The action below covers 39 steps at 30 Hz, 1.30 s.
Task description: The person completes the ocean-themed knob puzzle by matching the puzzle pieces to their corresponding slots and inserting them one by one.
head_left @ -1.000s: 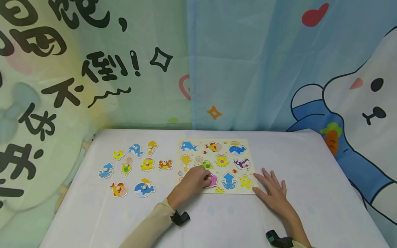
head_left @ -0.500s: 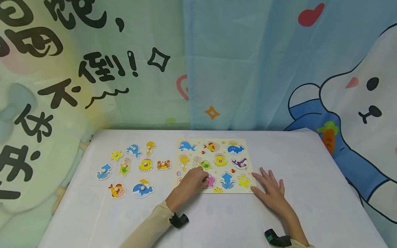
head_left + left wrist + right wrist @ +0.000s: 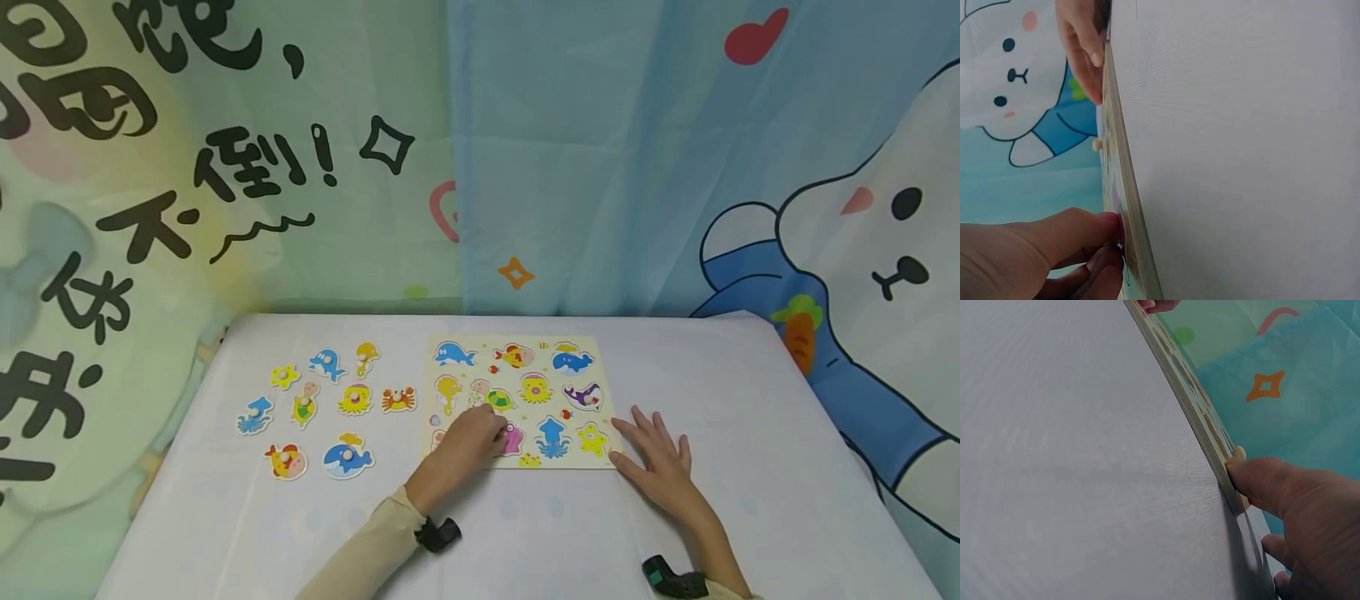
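Note:
A cream puzzle board (image 3: 462,344) with printed sea animals lies on the white table. My left hand (image 3: 465,442) is over its lower left part, thumb and fingers pinched together at a pink puzzle piece (image 3: 513,439). The fingers partly cover this piece and hide its knob. In the left wrist view the left thumb (image 3: 1088,231) and curled fingers meet right at the board's face. At the board's lower right corner, my right hand (image 3: 660,467) lies with fingers spread. Its thumb (image 3: 1254,475) touches the board's edge in the right wrist view, close to a small knob.
Several loose knobbed pieces lie left of the board, among them a crab (image 3: 399,399), a whale (image 3: 348,458), a fish (image 3: 287,462), a squid (image 3: 256,416) and a turtle (image 3: 305,405). Behind the table hangs a printed curtain (image 3: 585,167).
The head view shifts slightly. Both hands stay at nearly the same places on the board, and the loose pieces lie as before.

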### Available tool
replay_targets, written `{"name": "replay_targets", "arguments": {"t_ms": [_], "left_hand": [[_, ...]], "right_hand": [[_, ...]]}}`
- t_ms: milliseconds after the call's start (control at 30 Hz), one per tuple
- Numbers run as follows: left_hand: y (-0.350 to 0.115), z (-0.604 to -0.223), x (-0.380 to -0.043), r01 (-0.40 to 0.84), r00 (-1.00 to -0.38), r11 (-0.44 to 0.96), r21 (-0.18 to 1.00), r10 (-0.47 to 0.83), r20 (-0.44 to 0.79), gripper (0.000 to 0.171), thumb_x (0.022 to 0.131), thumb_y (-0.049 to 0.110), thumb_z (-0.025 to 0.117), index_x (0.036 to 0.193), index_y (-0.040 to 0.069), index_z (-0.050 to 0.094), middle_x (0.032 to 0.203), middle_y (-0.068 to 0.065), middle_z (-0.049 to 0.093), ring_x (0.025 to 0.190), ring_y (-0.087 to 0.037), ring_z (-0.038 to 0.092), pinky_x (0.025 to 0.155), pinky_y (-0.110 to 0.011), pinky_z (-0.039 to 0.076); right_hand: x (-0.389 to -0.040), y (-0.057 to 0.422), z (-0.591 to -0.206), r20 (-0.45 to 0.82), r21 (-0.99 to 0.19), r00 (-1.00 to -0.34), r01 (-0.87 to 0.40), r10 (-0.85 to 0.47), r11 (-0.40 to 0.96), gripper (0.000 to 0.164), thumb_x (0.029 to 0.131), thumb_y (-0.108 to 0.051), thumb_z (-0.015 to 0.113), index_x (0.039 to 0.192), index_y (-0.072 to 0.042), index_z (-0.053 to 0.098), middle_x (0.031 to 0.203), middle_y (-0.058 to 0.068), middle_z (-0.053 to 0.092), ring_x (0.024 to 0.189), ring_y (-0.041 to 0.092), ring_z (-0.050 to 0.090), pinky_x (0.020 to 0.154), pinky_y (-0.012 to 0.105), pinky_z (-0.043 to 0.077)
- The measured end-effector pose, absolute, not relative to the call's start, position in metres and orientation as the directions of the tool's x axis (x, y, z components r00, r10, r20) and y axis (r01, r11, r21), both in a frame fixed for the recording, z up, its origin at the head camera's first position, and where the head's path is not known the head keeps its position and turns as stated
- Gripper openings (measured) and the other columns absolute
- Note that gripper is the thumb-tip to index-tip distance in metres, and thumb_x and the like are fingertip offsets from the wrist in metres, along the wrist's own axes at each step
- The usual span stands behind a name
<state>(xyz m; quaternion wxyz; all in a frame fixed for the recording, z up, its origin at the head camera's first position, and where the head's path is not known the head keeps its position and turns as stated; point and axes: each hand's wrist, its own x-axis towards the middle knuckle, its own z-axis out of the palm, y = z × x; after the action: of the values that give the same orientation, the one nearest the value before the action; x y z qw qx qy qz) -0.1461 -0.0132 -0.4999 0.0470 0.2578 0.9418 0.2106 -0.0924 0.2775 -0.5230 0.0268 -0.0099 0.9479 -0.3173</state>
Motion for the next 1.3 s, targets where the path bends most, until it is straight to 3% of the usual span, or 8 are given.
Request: {"name": "replay_targets", "arguments": {"t_ms": [233, 633, 867, 1300], "left_hand": [[-0.015, -0.499, -0.142, 0.464, -0.866, 0.774, 0.43, 0.498, 0.037, 0.011, 0.089, 0.017, 0.07, 0.094, 0.007, 0.073, 0.071, 0.002, 0.055, 0.066, -0.009, 0.041, 0.061, -0.017, 0.031], [-0.017, -0.5, -0.141, 0.407, -0.879, 0.759, 0.508, 0.478, -0.009, 0.014, 0.089, 0.018, 0.07, 0.097, 0.008, 0.073, 0.07, 0.004, 0.052, 0.068, -0.008, 0.044, 0.062, -0.016, 0.035], [-0.02, -0.502, -0.139, 0.42, -0.877, 0.743, 0.521, 0.48, 0.022, 0.028, 0.088, 0.02, 0.07, 0.115, 0.011, 0.069, 0.082, 0.004, 0.062, 0.072, -0.007, 0.047, 0.065, -0.014, 0.039], [-0.031, -0.498, -0.135, 0.368, -0.883, 0.683, 0.631, 0.469, 0.006, 0.03, 0.091, 0.019, 0.067, 0.12, 0.01, 0.066, 0.089, 0.003, 0.067, 0.075, -0.006, 0.051, 0.07, -0.015, 0.045]], "right_hand": [[-0.093, 0.277, -0.522, -0.047, -0.611, -0.998, -0.003, -0.04, 0.792, 0.059, 0.087, -0.038, 0.063, 0.138, -0.012, 0.05, 0.157, 0.027, 0.021, 0.146, 0.051, 0.002, 0.107, 0.074, -0.011], [-0.091, 0.278, -0.524, -0.04, -0.622, -0.998, -0.006, -0.04, 0.783, 0.059, 0.087, -0.037, 0.063, 0.138, -0.011, 0.05, 0.156, 0.028, 0.022, 0.145, 0.051, 0.003, 0.107, 0.074, -0.01], [-0.092, 0.278, -0.523, -0.039, -0.617, -0.998, -0.008, -0.041, 0.787, 0.058, 0.087, -0.037, 0.063, 0.138, -0.011, 0.05, 0.156, 0.028, 0.022, 0.146, 0.051, 0.003, 0.107, 0.074, -0.01], [-0.093, 0.278, -0.522, -0.032, -0.614, -0.999, -0.011, -0.039, 0.789, 0.057, 0.088, -0.036, 0.064, 0.137, -0.011, 0.051, 0.156, 0.027, 0.023, 0.146, 0.051, 0.004, 0.107, 0.074, -0.009]]}}
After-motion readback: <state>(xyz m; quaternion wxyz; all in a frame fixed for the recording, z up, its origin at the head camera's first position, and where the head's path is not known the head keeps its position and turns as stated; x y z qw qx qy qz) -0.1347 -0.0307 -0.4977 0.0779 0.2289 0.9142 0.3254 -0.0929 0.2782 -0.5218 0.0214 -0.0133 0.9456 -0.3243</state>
